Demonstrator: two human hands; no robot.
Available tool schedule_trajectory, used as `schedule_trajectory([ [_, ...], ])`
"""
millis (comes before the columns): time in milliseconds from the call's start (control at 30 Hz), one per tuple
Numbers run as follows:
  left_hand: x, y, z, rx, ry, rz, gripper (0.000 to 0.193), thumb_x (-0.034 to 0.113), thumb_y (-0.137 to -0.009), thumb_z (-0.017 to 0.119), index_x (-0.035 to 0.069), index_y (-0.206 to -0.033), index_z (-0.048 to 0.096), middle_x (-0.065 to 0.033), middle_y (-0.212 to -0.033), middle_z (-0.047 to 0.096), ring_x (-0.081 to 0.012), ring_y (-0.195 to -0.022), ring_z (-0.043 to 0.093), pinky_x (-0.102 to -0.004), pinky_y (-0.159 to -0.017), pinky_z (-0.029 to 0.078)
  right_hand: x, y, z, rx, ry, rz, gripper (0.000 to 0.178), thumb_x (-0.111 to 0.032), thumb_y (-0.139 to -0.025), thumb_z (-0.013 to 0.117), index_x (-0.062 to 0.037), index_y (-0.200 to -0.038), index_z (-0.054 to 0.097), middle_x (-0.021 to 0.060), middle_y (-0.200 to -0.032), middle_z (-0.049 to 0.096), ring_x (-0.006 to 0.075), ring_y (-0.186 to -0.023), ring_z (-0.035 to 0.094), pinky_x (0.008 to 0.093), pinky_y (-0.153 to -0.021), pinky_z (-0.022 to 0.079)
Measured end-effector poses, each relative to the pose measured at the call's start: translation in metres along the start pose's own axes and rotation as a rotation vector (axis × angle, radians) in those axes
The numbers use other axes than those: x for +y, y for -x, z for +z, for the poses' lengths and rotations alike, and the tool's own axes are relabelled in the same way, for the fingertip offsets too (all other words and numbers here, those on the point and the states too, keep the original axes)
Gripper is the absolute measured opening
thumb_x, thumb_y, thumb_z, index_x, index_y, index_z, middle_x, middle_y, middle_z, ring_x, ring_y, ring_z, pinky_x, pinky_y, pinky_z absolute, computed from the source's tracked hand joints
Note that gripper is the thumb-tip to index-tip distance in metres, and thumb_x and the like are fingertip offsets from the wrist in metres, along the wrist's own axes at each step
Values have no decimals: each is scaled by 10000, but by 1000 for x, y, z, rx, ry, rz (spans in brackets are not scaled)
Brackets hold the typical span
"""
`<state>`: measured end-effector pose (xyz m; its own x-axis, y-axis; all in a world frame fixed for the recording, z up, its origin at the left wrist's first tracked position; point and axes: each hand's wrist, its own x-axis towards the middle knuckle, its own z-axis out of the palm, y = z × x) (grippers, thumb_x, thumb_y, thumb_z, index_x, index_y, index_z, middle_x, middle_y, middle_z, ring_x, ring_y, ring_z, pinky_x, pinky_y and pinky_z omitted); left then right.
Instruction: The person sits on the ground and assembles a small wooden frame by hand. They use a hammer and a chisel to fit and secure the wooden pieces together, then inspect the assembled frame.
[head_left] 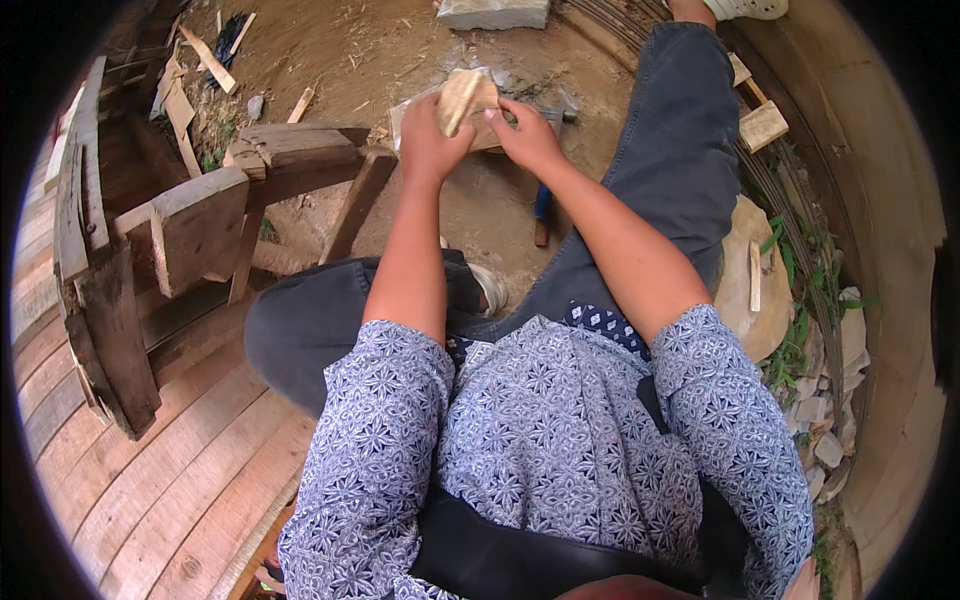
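In front of me, a short, pale piece of wood (466, 92) is held up in my hands. My left hand (432, 140) is closed round its left side, with the thumb on the near face. My right hand (528, 132) has its thumb and forefinger pinched at the right edge of the same piece. Any small item between those fingertips is too small to make out. Below the hands lies a flat, light wooden block (398, 118), mostly hidden by them. Beside my right forearm a tool with a blue handle (542, 203) rests, its upper part partly hidden.
A rough timber frame (205, 220) stands at the left on a plank deck (190, 480). A grey stone block (493, 13) lies at the far side on bare soil. Right of my leg are metal rods (785, 205), a large stone (745, 290) and wood offcuts (763, 126).
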<state>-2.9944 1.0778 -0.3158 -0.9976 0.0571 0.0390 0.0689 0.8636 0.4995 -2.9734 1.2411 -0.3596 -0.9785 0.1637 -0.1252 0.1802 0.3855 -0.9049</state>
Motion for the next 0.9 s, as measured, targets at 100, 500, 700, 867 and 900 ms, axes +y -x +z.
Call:
schedule_trajectory([
  [100,17,-9,3,-150,169,167,612,237,-706,693,16,-1262,565,-259,-1224,613,-411,-1172,569,-449,-1000,443,-4,-12,-19,-254,-336,246,435,-377,-979,566,26,-1125,641,190,-1041,703,307,-964,672,412,-885,512],
  [500,-5,-19,-13,-224,-116,-189,689,564,-1011,244,64,-1038,718,-273,-1054,680,-469,-1029,627,-531,-908,475,-45,25,-21,-457,-241,270,406,-284,-993,441,-35,-915,752,161,-967,726,260,-941,670,358,-901,476],
  [700,-85,-23,-26,-137,65,-648,859,683,-976,231,-26,-1251,631,-303,-1329,569,-468,-1280,506,-532,-1019,397,-57,21,-50,-266,-302,289,398,-341,-986,473,-47,-1080,724,153,-1052,709,267,-1015,652,370,-947,465],
  [867,-46,-30,3,-232,429,-639,839,651,-1003,212,-43,-1300,580,-280,-1295,579,-408,-1216,539,-447,-1046,383,25,-10,-37,25,428,245,583,-467,-908,588,-89,-1352,577,191,-1368,534,364,-1255,524,438,-1052,423],
  [900,-43,-29,4,-229,518,-621,794,640,-1006,261,-26,-1321,556,-242,-1248,601,-378,-1136,576,-450,-998,420,31,-11,-42,-43,418,345,624,-481,-888,616,-94,-1373,554,200,-1401,494,381,-1285,494,453,-1068,413],
])
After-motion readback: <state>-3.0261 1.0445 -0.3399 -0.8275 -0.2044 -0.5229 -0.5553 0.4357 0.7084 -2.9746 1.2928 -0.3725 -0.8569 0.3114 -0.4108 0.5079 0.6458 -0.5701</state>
